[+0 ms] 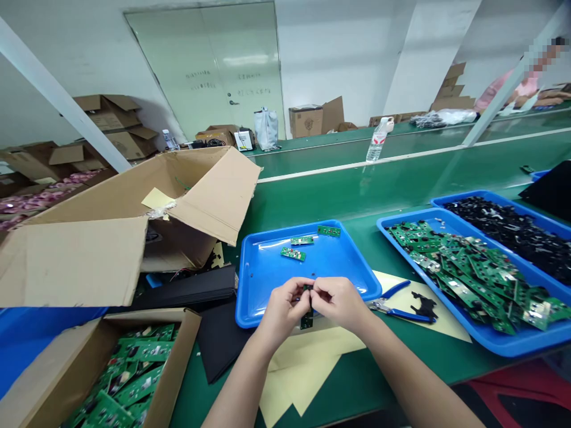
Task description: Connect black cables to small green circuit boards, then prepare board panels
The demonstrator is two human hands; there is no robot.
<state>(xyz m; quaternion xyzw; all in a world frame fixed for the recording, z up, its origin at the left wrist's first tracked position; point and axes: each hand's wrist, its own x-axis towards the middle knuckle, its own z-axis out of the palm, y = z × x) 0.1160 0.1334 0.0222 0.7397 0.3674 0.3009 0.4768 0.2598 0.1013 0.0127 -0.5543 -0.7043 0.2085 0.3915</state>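
The left hand (288, 302) and right hand (338, 302) pinch a narrow dark-green circuit board (306, 321) between thumbs and curled fingertips, at the near rim of a shallow blue plastic tray (267, 285); the fingers hide the board's upper part; three small green boards (293, 254) lie in the tray; blue-handled metal pliers (395, 312) rest just right of it; handwriting on the pale-green double door (209, 53) and the clear bottle's (377, 141) red-marked label are too small to read.

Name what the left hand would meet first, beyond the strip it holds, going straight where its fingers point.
Probably the right hand, just across the dark strip; exact depth is unclear.
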